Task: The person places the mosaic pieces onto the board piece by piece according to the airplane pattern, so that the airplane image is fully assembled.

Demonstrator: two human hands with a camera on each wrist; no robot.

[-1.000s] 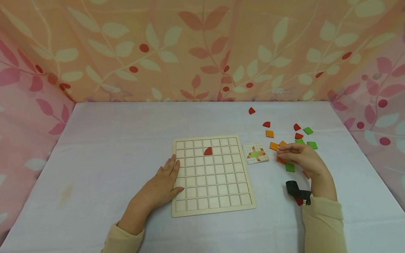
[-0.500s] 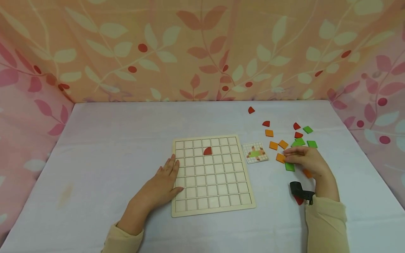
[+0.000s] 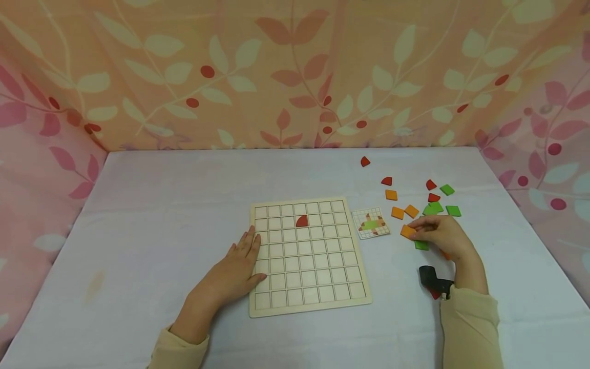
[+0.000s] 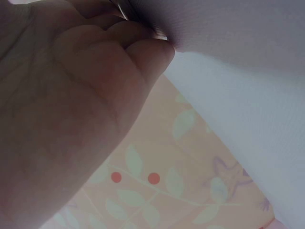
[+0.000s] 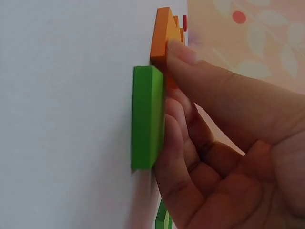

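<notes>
My left hand lies flat with spread fingers on the left edge of a pale wooden grid board. In the left wrist view, the hand's underside fills the left, its fingertips at the board's edge. One red quarter-circle tile sits in a cell of the board's second row. Right of the board, my right hand pinches an orange square tile between thumb and fingers. The right wrist view shows the thumb against that orange tile, with a green square tile standing close beside the fingers.
A small pattern card lies between board and loose tiles. Several orange, green and red tiles are scattered around the right hand, including a green one and a red one farther back. A black wrist camera overhangs another red tile.
My right hand has come down from above the tiles onto the orange tile, thumb and fingers closing at its edges. The left hand and the board stay put.
</notes>
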